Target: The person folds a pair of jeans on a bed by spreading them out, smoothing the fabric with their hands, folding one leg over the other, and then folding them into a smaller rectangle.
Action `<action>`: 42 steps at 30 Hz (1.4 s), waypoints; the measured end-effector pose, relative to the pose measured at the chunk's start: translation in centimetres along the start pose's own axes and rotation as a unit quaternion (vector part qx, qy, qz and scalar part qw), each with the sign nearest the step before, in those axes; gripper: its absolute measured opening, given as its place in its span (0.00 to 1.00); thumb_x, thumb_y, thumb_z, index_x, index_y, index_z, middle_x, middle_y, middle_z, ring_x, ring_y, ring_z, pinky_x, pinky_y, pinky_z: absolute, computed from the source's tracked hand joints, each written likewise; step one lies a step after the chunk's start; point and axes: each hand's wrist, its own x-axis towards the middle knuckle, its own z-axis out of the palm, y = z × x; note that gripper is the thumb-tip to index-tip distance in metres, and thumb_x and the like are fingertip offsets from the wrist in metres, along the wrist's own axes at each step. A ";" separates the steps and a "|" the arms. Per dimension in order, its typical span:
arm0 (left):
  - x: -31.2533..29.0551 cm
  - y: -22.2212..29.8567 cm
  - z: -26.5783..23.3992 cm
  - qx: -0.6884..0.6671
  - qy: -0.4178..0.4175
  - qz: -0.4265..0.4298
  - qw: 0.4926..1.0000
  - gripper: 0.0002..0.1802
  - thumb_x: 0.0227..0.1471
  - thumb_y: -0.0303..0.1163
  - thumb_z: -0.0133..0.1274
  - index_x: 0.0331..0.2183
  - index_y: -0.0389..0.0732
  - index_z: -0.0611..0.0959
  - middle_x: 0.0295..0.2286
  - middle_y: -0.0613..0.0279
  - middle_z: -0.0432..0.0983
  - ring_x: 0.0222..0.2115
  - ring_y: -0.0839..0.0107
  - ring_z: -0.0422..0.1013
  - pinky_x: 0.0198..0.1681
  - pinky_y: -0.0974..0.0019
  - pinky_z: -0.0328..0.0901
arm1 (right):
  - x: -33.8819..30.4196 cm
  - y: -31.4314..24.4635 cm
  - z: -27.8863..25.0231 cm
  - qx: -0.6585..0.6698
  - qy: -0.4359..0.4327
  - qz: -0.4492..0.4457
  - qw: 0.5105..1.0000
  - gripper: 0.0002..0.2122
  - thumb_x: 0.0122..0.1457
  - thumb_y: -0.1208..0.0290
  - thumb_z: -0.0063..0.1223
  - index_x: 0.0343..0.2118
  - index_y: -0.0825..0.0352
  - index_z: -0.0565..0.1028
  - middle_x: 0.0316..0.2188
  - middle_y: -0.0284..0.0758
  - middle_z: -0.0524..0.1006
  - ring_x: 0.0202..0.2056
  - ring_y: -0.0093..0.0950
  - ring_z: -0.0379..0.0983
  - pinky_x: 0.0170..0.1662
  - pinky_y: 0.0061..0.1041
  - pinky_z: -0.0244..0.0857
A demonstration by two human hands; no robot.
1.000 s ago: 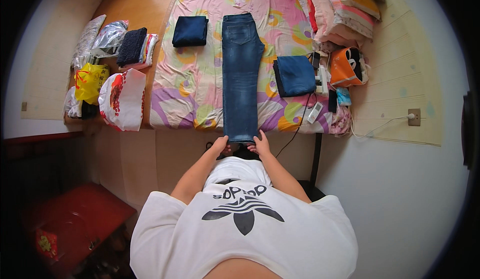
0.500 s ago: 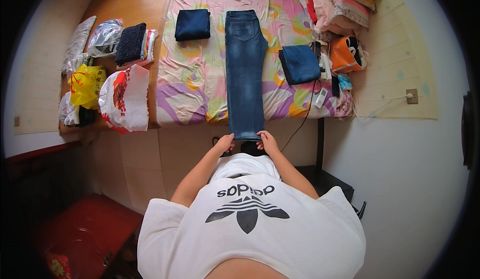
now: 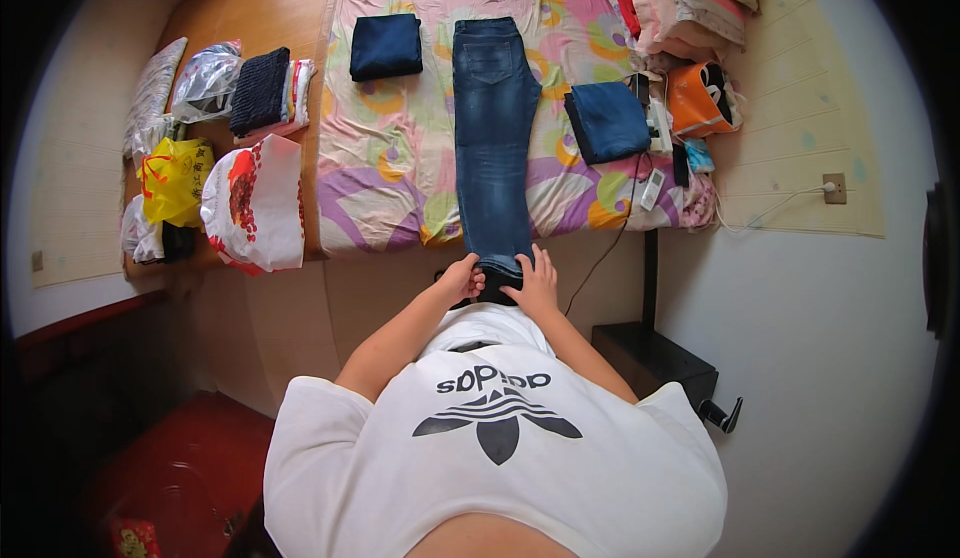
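Observation:
A pair of blue jeans (image 3: 492, 138), folded lengthwise, lies on the bed with its waist away from me and a back pocket facing up. Its leg ends hang over the bed's front edge towards me. At the left corner of the hem, my left hand (image 3: 463, 279) is closed on the cloth. My right hand (image 3: 534, 282) has its fingers spread, touching the hem's right corner. A dark folded pair of jeans (image 3: 386, 47) rests to the left of the waist. To the right lies another folded blue pair (image 3: 608, 122).
The flowered bed sheet (image 3: 370, 198) meets a bare wooden board at left, where bags and folded clothes (image 3: 262, 93) sit, including a yellow bag (image 3: 176, 180) and a white-and-red one (image 3: 255, 203). At right are an orange bag (image 3: 697, 103), a power strip (image 3: 658, 123) and stacked bedding (image 3: 690, 8).
My right hand has opened its fingers from a pinch and moved slightly up along the hem. The hem now curves and bunches between my hands, where it was stretched straight.

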 end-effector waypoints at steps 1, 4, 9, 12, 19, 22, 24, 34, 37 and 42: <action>-0.1 0.4 0.8 0.009 0.009 -0.002 1.000 0.19 0.57 0.49 0.42 0.20 0.48 0.65 0.16 0.71 0.65 0.18 0.74 0.64 0.23 0.70 0.59 | 0.8 0.3 -0.1 -0.021 0.008 -0.010 1.000 0.25 0.43 0.61 0.67 0.45 0.60 0.72 0.59 0.42 0.60 0.60 0.43 0.55 0.58 0.44 0.53; -0.4 1.4 3.8 0.047 0.034 0.001 0.998 0.19 0.57 0.48 0.42 0.20 0.48 0.67 0.17 0.70 0.67 0.18 0.74 0.66 0.24 0.70 0.60 | 3.5 1.2 -0.5 -0.018 0.007 -0.044 0.999 0.24 0.42 0.72 0.63 0.47 0.59 0.73 0.57 0.41 0.64 0.57 0.42 0.61 0.58 0.41 0.56; -3.2 3.1 5.7 0.150 0.120 0.113 0.975 0.19 0.58 0.48 0.45 0.22 0.47 0.73 0.19 0.71 0.71 0.20 0.77 0.68 0.24 0.72 0.61 | 5.9 2.4 1.2 0.112 -0.108 -0.143 0.977 0.23 0.47 0.81 0.48 0.49 0.57 0.74 0.46 0.36 0.75 0.46 0.37 0.72 0.48 0.35 0.67; -11.7 6.7 10.4 0.150 -0.011 0.316 0.937 0.12 0.58 0.39 0.50 0.27 0.44 0.75 0.22 0.71 0.71 0.25 0.81 0.67 0.31 0.76 0.61 | 5.8 3.8 2.8 0.066 -0.224 -0.145 0.962 0.21 0.49 0.80 0.47 0.47 0.55 0.75 0.46 0.33 0.76 0.46 0.37 0.72 0.48 0.36 0.67; -37.1 9.2 22.3 0.175 -0.560 0.502 0.635 0.17 0.50 0.39 0.60 0.34 0.34 0.81 0.30 0.56 0.76 0.27 0.65 0.70 0.30 0.66 0.62 | 4.8 2.9 5.5 0.093 -0.224 -0.131 0.961 0.23 0.47 0.82 0.47 0.48 0.57 0.76 0.49 0.34 0.74 0.49 0.37 0.71 0.51 0.35 0.66; -39.2 6.7 23.4 0.059 -0.640 0.458 0.615 0.14 0.46 0.39 0.61 0.29 0.38 0.79 0.24 0.64 0.74 0.21 0.64 0.68 0.29 0.67 0.63 | 4.2 3.6 4.7 0.076 -0.227 -0.092 0.967 0.25 0.47 0.84 0.46 0.49 0.57 0.75 0.50 0.35 0.73 0.51 0.38 0.68 0.54 0.33 0.63; -39.5 7.1 25.5 0.179 -0.765 0.343 0.515 0.14 0.37 0.36 0.65 0.27 0.41 0.78 0.21 0.70 0.73 0.16 0.65 0.66 0.30 0.66 0.65 | 3.8 3.6 4.7 0.063 -0.206 -0.079 0.973 0.26 0.46 0.85 0.45 0.49 0.57 0.74 0.50 0.35 0.73 0.51 0.38 0.68 0.54 0.33 0.63; -41.5 4.1 23.1 0.154 -0.732 0.385 0.540 0.08 0.37 0.30 0.56 0.24 0.39 0.76 0.21 0.67 0.72 0.17 0.65 0.65 0.27 0.66 0.62 | 0.4 0.6 5.2 0.052 -0.116 -0.071 0.989 0.28 0.46 0.85 0.44 0.51 0.54 0.73 0.53 0.36 0.71 0.54 0.36 0.66 0.57 0.34 0.60; -41.0 5.0 22.5 0.161 -0.716 0.412 0.540 0.06 0.38 0.29 0.54 0.23 0.38 0.76 0.21 0.65 0.71 0.17 0.65 0.65 0.26 0.66 0.61 | -0.3 1.8 5.5 0.045 -0.112 -0.051 0.991 0.27 0.46 0.85 0.44 0.51 0.54 0.73 0.53 0.35 0.71 0.54 0.36 0.66 0.57 0.34 0.60; -39.8 6.4 24.9 0.202 -0.686 0.433 0.549 0.04 0.38 0.26 0.50 0.22 0.37 0.75 0.21 0.63 0.70 0.17 0.66 0.64 0.25 0.66 0.60 | 1.3 2.9 3.4 0.040 -0.108 -0.042 0.992 0.26 0.48 0.83 0.45 0.51 0.54 0.74 0.52 0.33 0.72 0.52 0.36 0.67 0.55 0.34 0.62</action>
